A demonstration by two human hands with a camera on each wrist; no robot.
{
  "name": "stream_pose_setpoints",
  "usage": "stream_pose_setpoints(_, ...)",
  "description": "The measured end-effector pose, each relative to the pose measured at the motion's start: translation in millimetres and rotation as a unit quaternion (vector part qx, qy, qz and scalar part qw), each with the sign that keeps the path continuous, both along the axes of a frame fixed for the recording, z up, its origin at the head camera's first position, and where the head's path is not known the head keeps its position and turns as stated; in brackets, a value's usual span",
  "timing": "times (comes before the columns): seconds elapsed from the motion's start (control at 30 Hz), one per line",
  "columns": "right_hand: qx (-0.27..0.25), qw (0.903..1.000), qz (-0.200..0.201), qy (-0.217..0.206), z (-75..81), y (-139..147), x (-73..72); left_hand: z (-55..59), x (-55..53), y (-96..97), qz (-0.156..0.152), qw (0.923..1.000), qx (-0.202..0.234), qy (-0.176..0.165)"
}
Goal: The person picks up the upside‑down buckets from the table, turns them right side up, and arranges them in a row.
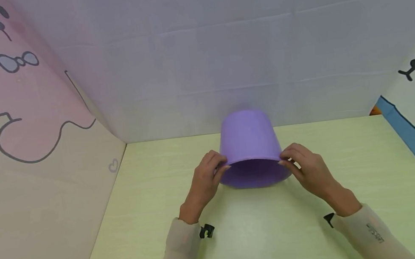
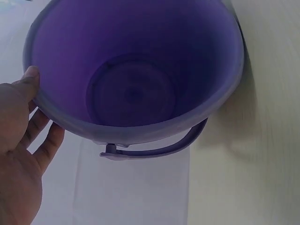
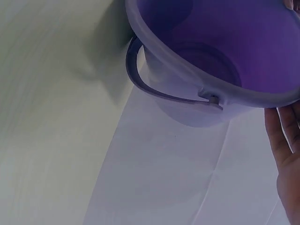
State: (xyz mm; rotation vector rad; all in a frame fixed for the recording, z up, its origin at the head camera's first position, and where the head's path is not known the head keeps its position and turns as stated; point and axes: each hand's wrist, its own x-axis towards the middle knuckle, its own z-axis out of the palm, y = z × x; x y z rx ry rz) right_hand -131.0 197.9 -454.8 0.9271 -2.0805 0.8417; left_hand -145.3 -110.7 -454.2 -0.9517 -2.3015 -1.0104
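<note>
A purple bucket [image 1: 248, 135] is tipped on its side near the back of the table, its mouth facing the person. The left hand [image 1: 206, 180] pinches the rim at the left, thumb on the inner side and fingers outside. On the opposite side the right hand [image 1: 309, 169] pinches the same rim between thumb and fingers. Both wrist views look into the bucket, where only the bare round bottom [image 2: 133, 91] shows. The bucket's handle [image 2: 161, 151] hangs along the outside below the rim, fixed at a small peg; the right wrist view shows the handle [image 3: 154, 91] too.
The pale yellow-green table [image 1: 261, 234] spreads around the bucket. Close behind stands a greyish-white cloth wall [image 1: 193, 71]. Side panels with cartoon animals rise at the left [image 1: 46, 199] and right [image 1: 407, 132]. Small black clips [image 1: 206, 231] sit at the sleeve cuffs.
</note>
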Motion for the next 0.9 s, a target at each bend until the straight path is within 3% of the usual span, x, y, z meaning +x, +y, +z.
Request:
stream_pose_setpoints(0.33, -0.009, 0.9998, -0.011, -0.011, -1.8, -3, 0.9, 2.2, 0.9, 0.5, 0.003, 0.9998, 0.016, -0.010)
stream_pose_setpoints(0.63, -0.046, 0.9958, -0.048, -0.063, -14.8, -1, 10.4, -0.1, 2.7, -1.4, 0.016, 0.9991, 0.031, -0.023)
stream_pose_setpoints(0.9, -0.089, 0.9860, -0.087, -0.111, -26.4, -3, 16.6, -4.9, 2.0, -4.9, 0.014, 0.9976, 0.046, -0.050)
